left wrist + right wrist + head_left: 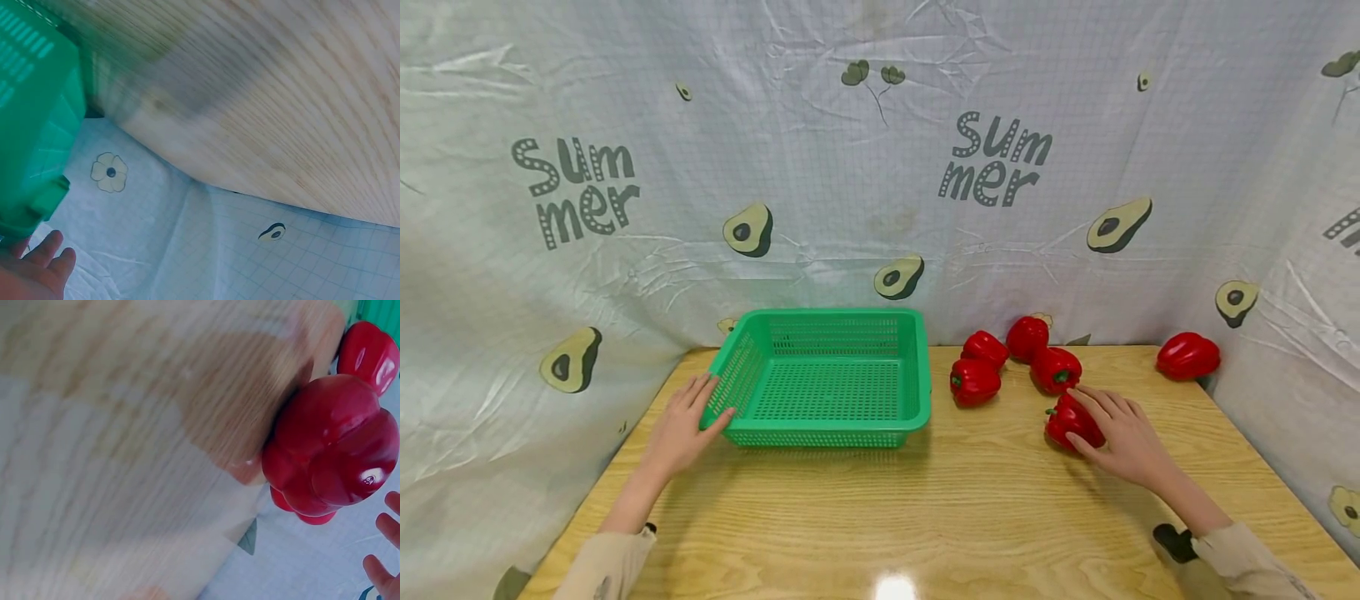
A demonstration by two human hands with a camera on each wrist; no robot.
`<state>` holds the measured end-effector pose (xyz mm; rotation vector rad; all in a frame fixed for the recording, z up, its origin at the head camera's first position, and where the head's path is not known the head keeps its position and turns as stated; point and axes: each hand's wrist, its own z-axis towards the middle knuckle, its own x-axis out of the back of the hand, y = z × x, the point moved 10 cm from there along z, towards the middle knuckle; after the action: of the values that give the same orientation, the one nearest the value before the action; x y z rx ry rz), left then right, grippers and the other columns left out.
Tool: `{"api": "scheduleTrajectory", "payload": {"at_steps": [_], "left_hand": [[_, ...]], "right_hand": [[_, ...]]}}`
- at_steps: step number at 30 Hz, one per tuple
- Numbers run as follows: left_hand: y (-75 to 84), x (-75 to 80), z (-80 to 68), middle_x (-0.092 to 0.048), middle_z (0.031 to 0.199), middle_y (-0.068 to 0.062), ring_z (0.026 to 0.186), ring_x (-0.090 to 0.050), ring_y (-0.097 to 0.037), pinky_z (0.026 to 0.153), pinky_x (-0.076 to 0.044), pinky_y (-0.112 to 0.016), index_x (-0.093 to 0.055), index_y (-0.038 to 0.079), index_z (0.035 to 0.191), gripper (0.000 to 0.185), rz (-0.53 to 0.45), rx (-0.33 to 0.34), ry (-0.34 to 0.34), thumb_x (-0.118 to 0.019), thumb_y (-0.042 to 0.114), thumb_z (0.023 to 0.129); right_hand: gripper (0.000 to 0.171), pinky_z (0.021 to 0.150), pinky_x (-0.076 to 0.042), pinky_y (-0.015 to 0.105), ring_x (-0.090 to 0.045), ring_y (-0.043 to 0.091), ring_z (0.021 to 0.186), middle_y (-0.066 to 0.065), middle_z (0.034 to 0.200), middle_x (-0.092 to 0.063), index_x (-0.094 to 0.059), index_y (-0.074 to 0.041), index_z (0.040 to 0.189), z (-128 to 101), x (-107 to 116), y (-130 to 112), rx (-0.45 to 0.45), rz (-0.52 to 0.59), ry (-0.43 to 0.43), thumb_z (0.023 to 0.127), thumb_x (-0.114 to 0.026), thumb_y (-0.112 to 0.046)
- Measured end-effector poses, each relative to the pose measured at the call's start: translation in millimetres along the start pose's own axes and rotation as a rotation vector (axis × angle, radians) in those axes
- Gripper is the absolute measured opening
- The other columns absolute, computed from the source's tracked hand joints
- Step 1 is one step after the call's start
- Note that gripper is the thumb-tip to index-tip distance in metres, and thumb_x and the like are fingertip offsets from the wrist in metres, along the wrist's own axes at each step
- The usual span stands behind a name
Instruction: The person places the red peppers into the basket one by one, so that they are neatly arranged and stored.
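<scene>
My left hand point(681, 425) is at the near left corner of a green plastic basket point(831, 423), its fingers along the basket's left side and its thumb by the front rim. In the left wrist view, the fingers point(44, 256) look fairly straight beside the basket's corner. Over a red bell pepper point(1071, 423) reaches my right hand point(1120, 433), thumb on the near side and fingers over the far side. The right wrist view shows that bell pepper point(331, 444) close up, with a gap between it and the spread fingertips point(390, 528). Whether the thumb touches it is hidden there.
Several more red bell peppers lie between basket and right hand, one point(975, 382) nearest the basket. Another bell pepper point(1187, 357) lies at the far right edge. A printed white curtain point(820, 167) hangs behind and beside the wooden table point(865, 517).
</scene>
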<state>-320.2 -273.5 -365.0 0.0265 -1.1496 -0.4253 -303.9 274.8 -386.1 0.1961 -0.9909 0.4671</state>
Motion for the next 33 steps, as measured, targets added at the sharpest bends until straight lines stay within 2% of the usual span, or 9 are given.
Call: {"api": "scheduleTrajectory", "payload": {"at_steps": [5, 12, 22, 33], "left_hand": [[-6.6, -5.1, 0.9, -0.033, 0.136, -0.030, 0.127, -0.027, -0.046, 0.101, -0.022, -0.056, -0.034, -0.007, 0.134, 0.068, 0.004, 0.016, -0.036, -0.049, 0.041, 0.089], [-8.6, -6.7, 0.6, -0.032, 0.136, -0.029, 0.127, -0.023, -0.048, 0.099, -0.021, -0.059, -0.034, -0.009, 0.133, 0.068, 0.007, -0.002, -0.028, -0.047, 0.042, 0.089], [-12.8, -13.9, 2.5, -0.024, 0.141, -0.030, 0.132, -0.014, -0.047, 0.100, -0.017, -0.061, -0.022, -0.007, 0.139, 0.075, 0.008, 0.033, -0.102, -0.044, 0.046, 0.090], [-13.1, -13.7, 2.9, -0.022, 0.142, -0.029, 0.132, -0.014, -0.047, 0.100, -0.016, -0.062, -0.021, -0.007, 0.139, 0.074, -0.014, 0.041, -0.108, -0.043, 0.045, 0.091]], "right_hand": [[0.063, 0.085, -0.031, 0.052, -0.044, 0.031, 0.106, 0.014, 0.121, -0.052, -0.051, -0.008, 0.123, 4.0, -1.1, 1.3, -0.004, -0.019, -0.004, 0.067, -0.073, -0.030], [0.064, 0.085, -0.030, 0.052, -0.046, 0.032, 0.104, 0.013, 0.115, -0.054, -0.052, -0.009, 0.121, 10.3, -5.4, 2.1, -0.003, -0.053, -0.029, 0.067, -0.073, -0.036], [0.062, 0.086, -0.031, 0.054, -0.047, 0.033, 0.102, 0.015, 0.109, -0.057, -0.055, -0.006, 0.117, 19.8, -11.5, 3.2, 0.023, -0.115, -0.077, 0.067, -0.072, -0.040], [0.063, 0.083, -0.037, 0.054, -0.050, 0.034, 0.101, 0.015, 0.108, -0.058, -0.057, -0.007, 0.115, 27.5, -27.4, 2.8, 0.045, -0.151, -0.201, 0.069, -0.068, -0.049]]}}
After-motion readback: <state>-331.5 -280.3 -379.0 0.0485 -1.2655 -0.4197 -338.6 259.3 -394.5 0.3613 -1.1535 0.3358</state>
